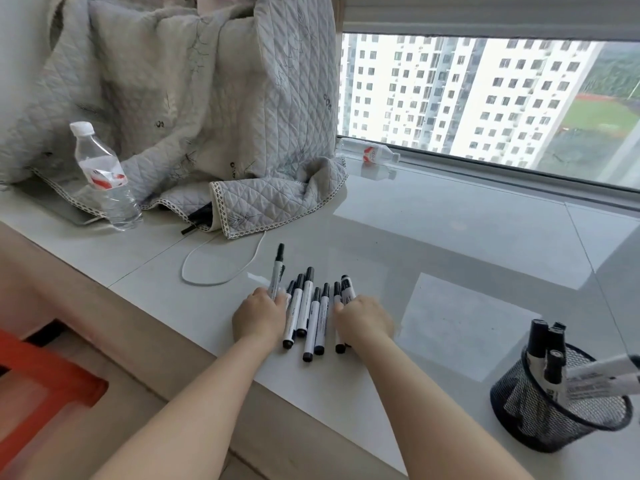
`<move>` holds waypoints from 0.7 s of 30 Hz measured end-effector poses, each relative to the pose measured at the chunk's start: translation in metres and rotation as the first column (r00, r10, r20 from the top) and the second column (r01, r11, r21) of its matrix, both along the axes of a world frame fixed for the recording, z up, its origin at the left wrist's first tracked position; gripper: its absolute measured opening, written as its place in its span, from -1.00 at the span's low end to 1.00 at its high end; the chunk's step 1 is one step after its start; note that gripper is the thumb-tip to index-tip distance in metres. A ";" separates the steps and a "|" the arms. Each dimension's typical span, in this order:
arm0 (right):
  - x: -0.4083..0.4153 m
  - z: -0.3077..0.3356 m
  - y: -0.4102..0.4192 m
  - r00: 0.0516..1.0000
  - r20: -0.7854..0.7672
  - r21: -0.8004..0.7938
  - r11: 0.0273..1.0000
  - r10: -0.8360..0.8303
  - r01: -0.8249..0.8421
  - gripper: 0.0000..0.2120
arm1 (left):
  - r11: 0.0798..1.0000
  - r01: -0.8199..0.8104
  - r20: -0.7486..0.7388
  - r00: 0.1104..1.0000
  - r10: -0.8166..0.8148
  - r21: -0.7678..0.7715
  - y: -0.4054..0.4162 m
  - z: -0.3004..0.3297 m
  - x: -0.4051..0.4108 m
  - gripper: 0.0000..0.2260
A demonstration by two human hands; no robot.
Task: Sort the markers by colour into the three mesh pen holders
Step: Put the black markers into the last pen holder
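On the pale window ledge, both hands' fingertips are hidden behind their knuckles. The left hand curls round one black-capped marker; the right hand curls over two at the cluster's edge. About eight loose markers lie between them. One mesh pen holder, far right, holds roughly five markers, some cut off by the frame.

No readable text

The markers carry small print too blurred to read; the red-and-white labels on the standing bottle and the lying bottle are likewise illegible.
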State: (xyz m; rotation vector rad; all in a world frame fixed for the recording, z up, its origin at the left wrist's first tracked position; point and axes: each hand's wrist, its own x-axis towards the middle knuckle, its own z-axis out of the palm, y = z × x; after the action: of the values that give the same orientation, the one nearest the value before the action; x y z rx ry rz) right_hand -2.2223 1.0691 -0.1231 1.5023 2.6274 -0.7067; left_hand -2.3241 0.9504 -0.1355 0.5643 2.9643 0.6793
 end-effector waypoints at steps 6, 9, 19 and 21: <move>0.005 0.005 0.009 0.999 -0.033 -0.054 0.998 0.011 -0.013 -0.77 | 0.908 -0.130 0.103 0.990 0.096 0.399 0.000 0.003 0.013 -0.79; 0.013 0.008 0.012 0.997 -0.075 -0.088 0.996 0.011 -0.017 -0.80 | 0.839 -0.154 0.201 0.978 0.055 0.522 -0.002 0.005 0.017 -0.81; 0.052 0.044 0.010 0.912 -0.411 -0.106 0.993 -0.001 -0.047 -0.91 | 0.726 -0.066 0.181 0.980 -0.082 0.684 0.001 0.049 0.045 -0.92; 0.060 0.060 0.008 0.891 -0.454 -0.077 0.994 0.030 -0.073 -0.84 | 0.687 -0.009 0.140 0.981 -0.135 0.726 0.011 0.064 0.062 -0.89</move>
State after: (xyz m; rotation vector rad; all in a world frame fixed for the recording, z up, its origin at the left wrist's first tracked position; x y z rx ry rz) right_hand -2.1624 1.0766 -0.0628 1.3716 2.8844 -1.2953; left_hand -2.2625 0.9611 -0.0712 0.5776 2.3839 1.8140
